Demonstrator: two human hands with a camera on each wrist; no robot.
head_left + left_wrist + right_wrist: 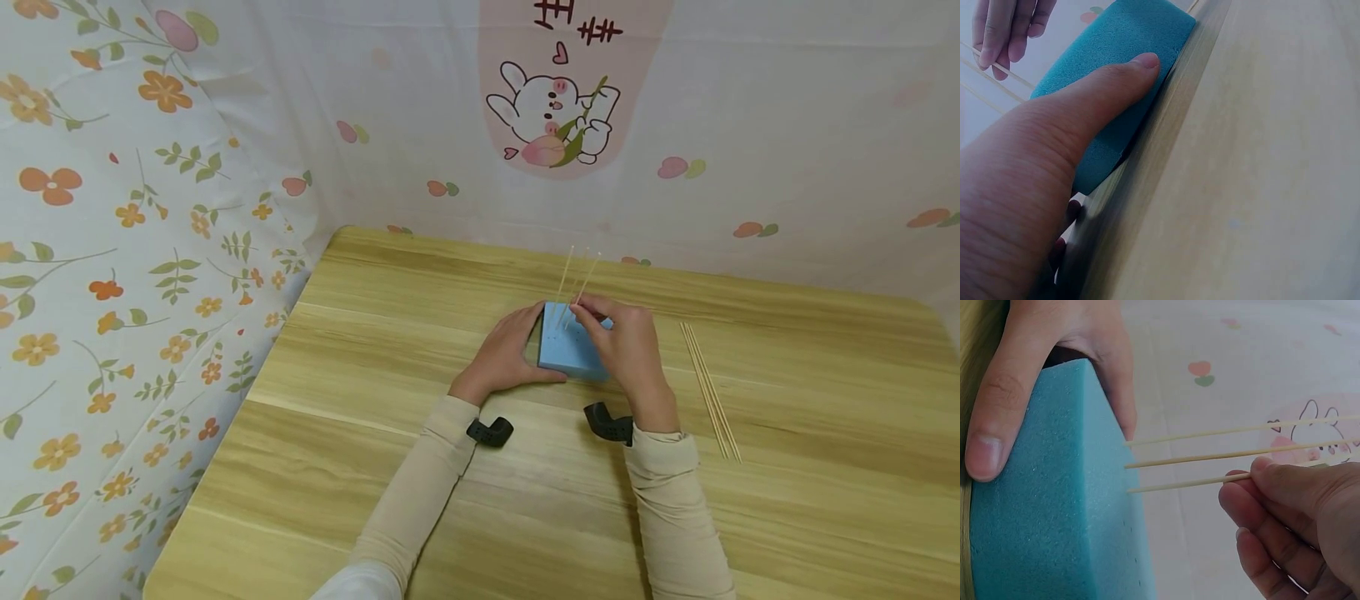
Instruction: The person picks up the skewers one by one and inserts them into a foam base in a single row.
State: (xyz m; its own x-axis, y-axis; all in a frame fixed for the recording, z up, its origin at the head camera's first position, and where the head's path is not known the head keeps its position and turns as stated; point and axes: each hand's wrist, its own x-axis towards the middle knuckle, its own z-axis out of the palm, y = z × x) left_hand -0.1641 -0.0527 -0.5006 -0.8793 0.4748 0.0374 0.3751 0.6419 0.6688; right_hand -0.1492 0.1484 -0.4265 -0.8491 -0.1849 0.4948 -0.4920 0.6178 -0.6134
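Observation:
A blue foam block (562,354) lies on the wooden table, with small holes in its top face. My left hand (504,354) grips it from the left; in the left wrist view the thumb (1110,87) presses along its near side. Three thin wooden sticks stand up from the block, one of them the middle stick (1197,457). Between thumb and fingertips, my right hand (1300,519) pinches the lowest stick (1175,485) in the right wrist view. That stick's end meets the foam's top face; how deep it sits is hidden.
Several loose wooden sticks (711,392) lie side by side on the table (337,358), right of my right hand. A patterned white curtain (420,108) hangs behind the table, and a floral one (135,275) on the left. Both wrists carry a black mount.

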